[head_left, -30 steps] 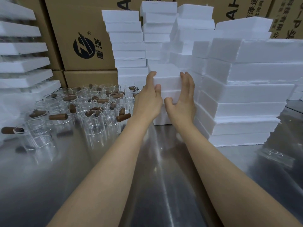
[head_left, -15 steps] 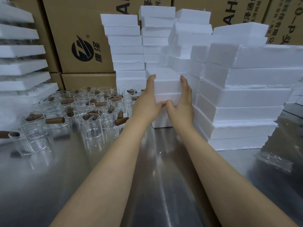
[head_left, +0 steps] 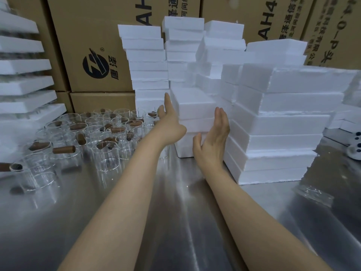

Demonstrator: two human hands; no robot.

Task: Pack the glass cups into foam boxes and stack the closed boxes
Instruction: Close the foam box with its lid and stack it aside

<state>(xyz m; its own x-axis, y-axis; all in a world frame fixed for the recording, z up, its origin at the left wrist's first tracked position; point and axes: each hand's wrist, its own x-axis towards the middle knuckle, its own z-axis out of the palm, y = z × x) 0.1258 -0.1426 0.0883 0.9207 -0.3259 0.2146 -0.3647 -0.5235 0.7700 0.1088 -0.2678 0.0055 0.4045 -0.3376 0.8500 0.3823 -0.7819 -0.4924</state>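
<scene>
Worked at a reflective steel table (head_left: 175,222) backed by printed cardboard cartons (head_left: 93,32). Held the left hand (head_left: 170,124) spread, fingers straight and flat along the left face of the top foam box (head_left: 193,104), gripping nothing. Held the right hand (head_left: 213,141) likewise flat, fingers pressed together, against the right side of the short stack (head_left: 187,149) beneath that box, in the gap beside the tall foam stack (head_left: 283,124); could not confirm firm contact on that side. Located the closed box on top of the short stack, standing on the table just right of the glass cups (head_left: 109,153) and in front of further foam columns. Judged the step to be squaring the box on its stack. Judged tipping the main hazard, caused by uneven side pressure on light foam, with the upper boxes sliding left into the cups. Judged a second hazard in the left forearm, close above the nearest cups and able to knock them over on withdrawal. Judged a third in the right fingers catching the ragged edges of the tall stack and shifting it. Counted two hands, three boxes in the short stack, roughly six layers in the tall stack and about seven foam slabs (head_left: 25,65) at far left. Counted well over twenty cups, many with brown handles; could not fix an exact figure through overlap and glare.
</scene>
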